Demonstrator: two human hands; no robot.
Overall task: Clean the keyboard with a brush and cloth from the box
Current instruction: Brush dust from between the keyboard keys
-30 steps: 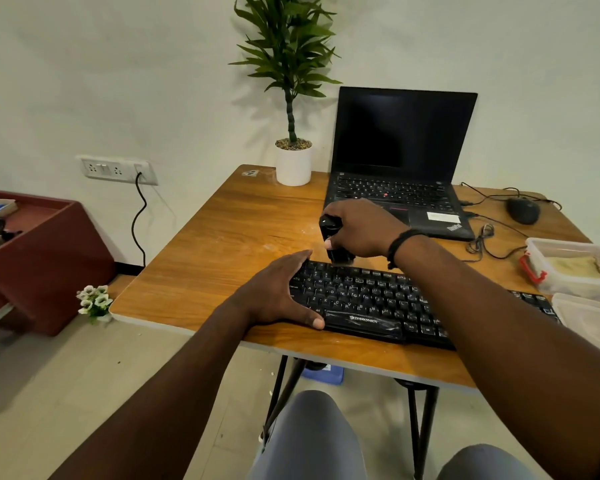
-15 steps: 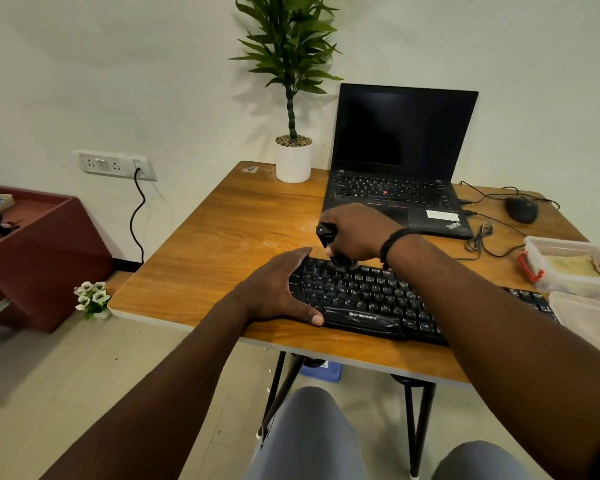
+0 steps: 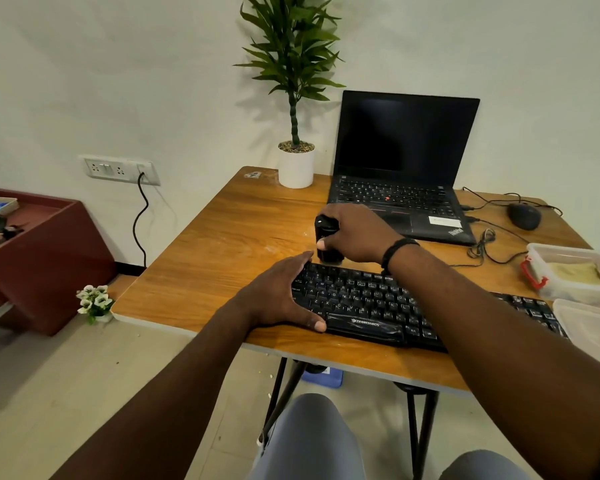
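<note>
A black keyboard [image 3: 368, 306] lies along the near edge of the wooden table [image 3: 222, 258]. My left hand [image 3: 281, 292] grips its left end, thumb on the front edge and fingers over the back edge. My right hand [image 3: 357, 233] holds an upright black brush [image 3: 326, 242] whose lower end touches the keyboard's back edge, near the top-left keys. The clear plastic box [image 3: 568, 271] with a red latch stands at the right, with a pale cloth [image 3: 579, 273] inside. Its clear lid [image 3: 593, 327] lies just in front of it.
An open black laptop [image 3: 402, 168] sits behind the keyboard, a potted plant [image 3: 296, 164] to its left. A black mouse [image 3: 524, 216] and tangled cables [image 3: 485, 244] lie at the back right. A dark red cabinet [image 3: 39, 258] stands on the floor at left.
My right hand has drawn the brush back from the top key rows to the keyboard's rear edge. My left hand has stayed on the keyboard's left end.
</note>
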